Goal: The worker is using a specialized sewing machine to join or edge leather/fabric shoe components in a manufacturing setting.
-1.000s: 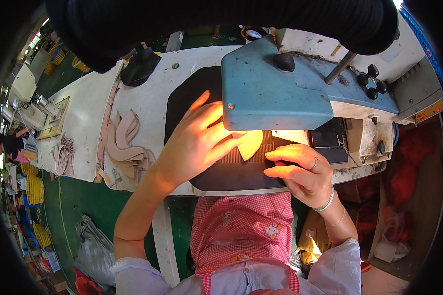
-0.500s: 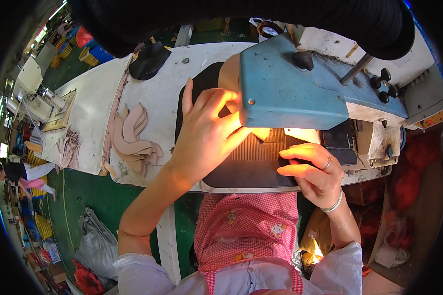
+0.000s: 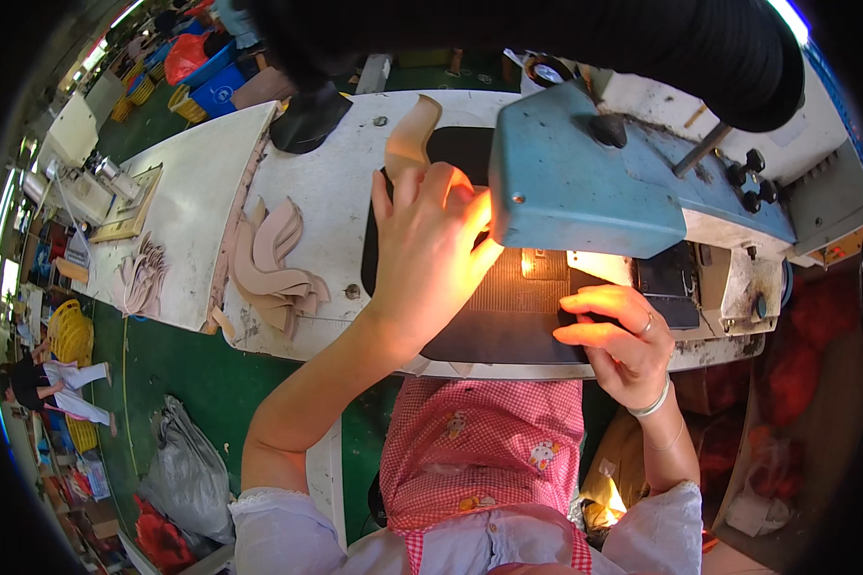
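Note:
A beige curved strip (image 3: 412, 132) sticks out beyond the fingers of my left hand (image 3: 427, 259), which is closed on it. This hand is raised over the dark plate (image 3: 451, 335) of a blue machine (image 3: 585, 182), just left of its head. My right hand (image 3: 618, 340) rests low at the plate's right part, its fingers bent and drawn together. Something dark shows between its thumb and fingers, too hidden to name. A warm lamp lights the ribbed metal area (image 3: 544, 264) under the machine head.
Beige curved strips (image 3: 278, 259) lie in a loose stack on the white table (image 3: 326, 201). Another small bundle (image 3: 141, 275) is on the adjoining left table. A black hose (image 3: 547, 57) crosses overhead. A grey bag (image 3: 190, 470) and a person (image 3: 62, 388) are at the left.
My left hand has drawn the beige strip out from under the machine head, to the left and away from it. The right hand stays nearly in place.

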{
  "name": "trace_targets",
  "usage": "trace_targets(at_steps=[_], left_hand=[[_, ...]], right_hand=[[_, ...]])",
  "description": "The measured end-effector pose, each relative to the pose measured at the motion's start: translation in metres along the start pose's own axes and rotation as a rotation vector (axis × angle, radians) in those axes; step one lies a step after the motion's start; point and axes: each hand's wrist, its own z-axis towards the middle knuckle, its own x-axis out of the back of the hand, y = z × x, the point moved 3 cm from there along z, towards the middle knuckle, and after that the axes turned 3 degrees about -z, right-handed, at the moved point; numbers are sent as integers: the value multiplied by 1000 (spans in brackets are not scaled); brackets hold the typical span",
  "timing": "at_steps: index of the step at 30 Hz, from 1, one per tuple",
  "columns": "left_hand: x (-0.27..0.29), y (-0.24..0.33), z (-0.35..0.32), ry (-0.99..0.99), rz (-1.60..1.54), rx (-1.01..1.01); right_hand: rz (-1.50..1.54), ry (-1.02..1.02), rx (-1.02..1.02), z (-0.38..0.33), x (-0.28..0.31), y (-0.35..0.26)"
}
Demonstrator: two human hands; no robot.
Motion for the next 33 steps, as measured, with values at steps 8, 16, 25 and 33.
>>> trace_targets(at_steps=[8,16,25,33], left_hand=[[15,-80,14,199,-689,63],[80,-242,-142,174,-335,569],[-57,-96,-97,169,-271,134],[-75,-102,-106,78,-384,227]], right_hand=[[360,-266,143,-28,-48,-54],[360,-429,-107,-55,-86,-32],[329,-522,-42,-22,-115,-51],[273,-526,-127,-40,-96,-38]])
